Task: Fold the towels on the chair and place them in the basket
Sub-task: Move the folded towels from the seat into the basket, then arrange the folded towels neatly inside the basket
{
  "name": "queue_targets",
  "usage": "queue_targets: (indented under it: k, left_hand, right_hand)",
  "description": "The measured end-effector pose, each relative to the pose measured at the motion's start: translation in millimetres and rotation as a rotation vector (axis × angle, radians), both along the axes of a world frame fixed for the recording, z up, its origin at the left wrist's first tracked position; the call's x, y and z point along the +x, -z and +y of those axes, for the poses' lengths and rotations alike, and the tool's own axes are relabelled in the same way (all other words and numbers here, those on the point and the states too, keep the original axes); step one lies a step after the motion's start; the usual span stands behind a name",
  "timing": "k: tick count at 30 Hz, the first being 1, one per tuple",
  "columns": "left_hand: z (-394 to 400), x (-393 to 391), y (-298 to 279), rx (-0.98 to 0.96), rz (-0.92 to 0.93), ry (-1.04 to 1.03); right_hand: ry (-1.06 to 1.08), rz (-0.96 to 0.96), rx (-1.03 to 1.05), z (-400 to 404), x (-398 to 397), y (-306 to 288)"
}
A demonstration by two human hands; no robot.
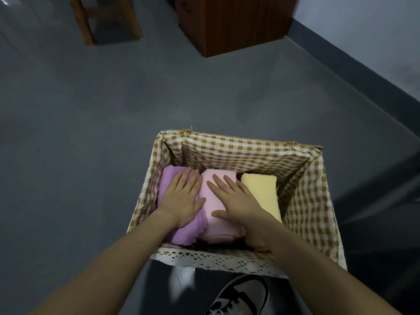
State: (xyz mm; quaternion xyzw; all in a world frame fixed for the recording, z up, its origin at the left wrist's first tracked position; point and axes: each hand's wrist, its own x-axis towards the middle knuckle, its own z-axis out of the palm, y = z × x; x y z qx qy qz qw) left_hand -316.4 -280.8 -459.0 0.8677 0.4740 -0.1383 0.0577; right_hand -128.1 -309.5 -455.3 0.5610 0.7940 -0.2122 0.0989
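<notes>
Towels: three folded ones lie side by side inside the basket, purple towel (168,178) on the left, pink towel (218,226) in the middle, yellow towel (261,192) on the right.
Purple towel: touching the pink one along its right edge, its near end bunched up against the near wall of the basket.
Pink towel: thick and rounded, its near fold showing as a rolled edge.
Yellow towel: lying a little lower than the other two, just beside the pink one (whether they actually touch I cannot tell under my hand).
Basket (318,201): square, lined in brown-and-white check cloth, with a white lace trim along the near rim; it stands on the grey floor (91,110) right in front of me.
My left hand (181,196): flat, fingers straight and slightly spread, palm pressing on the purple towel, thumb reaching onto the pink one.
My right hand (236,201): flat as well, fingers straight and pointing far-left across the pink towel, thumb stretched out to the left; the outer edge of the hand sits over the seam with the yellow towel.
My shoe (241,296): black, grey and white trainer, near the basket's near side.
Far side: wooden legs (86,23) at far left, a dark wooden cabinet (236,23) to their right, a pale wall (363,30) at far right.
</notes>
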Motion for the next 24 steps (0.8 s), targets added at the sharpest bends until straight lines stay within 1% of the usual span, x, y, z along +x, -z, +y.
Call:
queue_targets:
  k: [2,4,7,11,14,17,22,24]
  left_hand:
    - [8,-5,4,-0.027,0.016,0.054]
    - [11,-7,1,-0.017,-0.005,0.050]
    - [2,-7,-5,-0.051,-0.086,0.013]
    - [-5,-2,-42,-0.015,-0.243,-0.093]
    - [-12,8,-82,0.092,-0.335,-0.137]
    - [-26,28,-131,0.187,-0.445,-0.126]
    - [-57,82,-222,0.311,-0.598,0.049]
    - [-75,112,-256,0.313,-0.678,0.132]
  right_hand:
    - [-0.002,-0.014,0.001,2,3,4]
    - [0.001,-0.016,-0.001,3,3,4]
    - [0.029,0.037,-0.012,0,-1,-4]
    - [0.113,0.148,0.106,-1,3,-35]
    - [0.143,0.148,0.251,-11,17,-76]
    - [0.145,0.116,0.356,-30,37,-131]
    - [0.239,0.044,0.586,-87,83,-231]
    - [0.302,0.016,0.671,-119,106,-264]
